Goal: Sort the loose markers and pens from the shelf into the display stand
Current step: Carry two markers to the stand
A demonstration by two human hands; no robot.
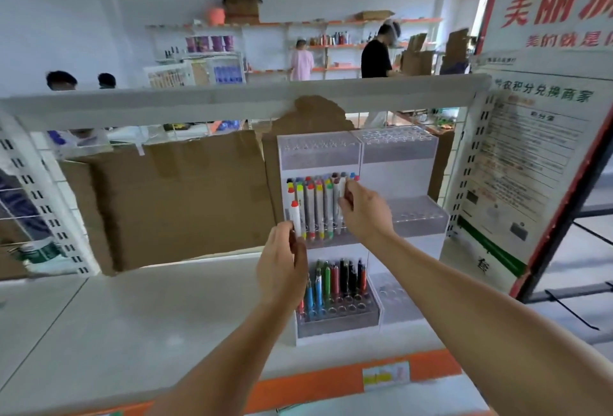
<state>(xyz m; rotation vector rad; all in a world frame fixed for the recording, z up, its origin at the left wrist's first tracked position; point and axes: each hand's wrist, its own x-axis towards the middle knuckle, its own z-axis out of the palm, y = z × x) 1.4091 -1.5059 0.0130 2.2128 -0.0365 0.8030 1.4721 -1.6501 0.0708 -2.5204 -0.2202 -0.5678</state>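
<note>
Marker (pixel 296 218) in left hand (pixel 282 266)

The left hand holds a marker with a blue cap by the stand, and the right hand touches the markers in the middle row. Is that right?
Not quite. The head view shows the marker in the left hand has a red cap, not blue. The rest is right: the right hand touches the markers in the stand's middle row.

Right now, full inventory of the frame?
display stand: one, white and clear, on the shelf
markers: a dozen or more, white barrels with coloured caps, middle tier, left half
red-capped marker: one, left edge of that tier, gripped by left hand
pens: about ten, mixed colours, bottom tier
shelf: one, white
cardboard: brown, behind
poster: right
left hand: holds red-capped marker
right hand: fingers on rightmost markers
</note>
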